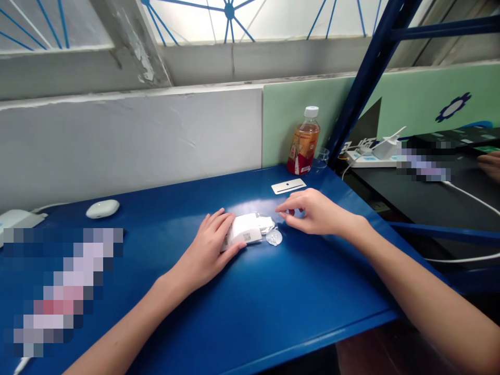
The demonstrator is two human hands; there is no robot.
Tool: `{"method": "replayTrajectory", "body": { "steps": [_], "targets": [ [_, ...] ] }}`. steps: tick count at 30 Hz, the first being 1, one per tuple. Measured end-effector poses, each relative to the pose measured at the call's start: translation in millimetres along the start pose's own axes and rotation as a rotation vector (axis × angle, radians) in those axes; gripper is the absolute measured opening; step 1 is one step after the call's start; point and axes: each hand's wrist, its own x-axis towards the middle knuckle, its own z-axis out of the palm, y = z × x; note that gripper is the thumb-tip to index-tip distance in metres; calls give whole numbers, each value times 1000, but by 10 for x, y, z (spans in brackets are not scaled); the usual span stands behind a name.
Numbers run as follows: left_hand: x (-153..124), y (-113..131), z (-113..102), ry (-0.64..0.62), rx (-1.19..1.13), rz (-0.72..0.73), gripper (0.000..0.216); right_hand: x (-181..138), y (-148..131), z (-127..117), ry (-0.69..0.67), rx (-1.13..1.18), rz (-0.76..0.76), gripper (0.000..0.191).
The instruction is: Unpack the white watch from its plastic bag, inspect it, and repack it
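Note:
A small white packet (247, 229) with a printed square code lies on the blue table. My left hand (213, 232) is closed around its left side, with fingers over the far edge and the thumb along the near edge. From the packet's right end shows a white piece in clear plastic (265, 225); its kind is unclear. Beside that lies a round, translucent disc (274, 237). Just to the right, my right hand (302, 211) is held in a pinch, thumb and fingertips close together. Whatever may be between those fingertips is too small to make out.
Behind my right hand lie a white card (289, 186), a drink bottle (304, 140) and a clear cup (322, 157). A white earbud case (102, 209) rests at left. A blue post (363, 73) rises at right. Another person's hand (490, 164) shows at the right edge.

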Motion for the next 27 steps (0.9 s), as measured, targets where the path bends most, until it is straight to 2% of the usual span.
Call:
{"method": "replayTrajectory", "body": {
  "steps": [9,16,20,27],
  "targets": [
    [-3,65,-14,-24,18,7,48,-18,-171,-13,-207,67,-12,41],
    [-10,96,2,12,20,49,49,-45,-257,89,-244,123,-27,69],
    [-6,125,0,28,8,50,53,-47,-206,120,-256,196,-5,72],
    [-17,163,14,-43,32,53,46,-36,-183,118,-266,271,27,68]
  ]
}}
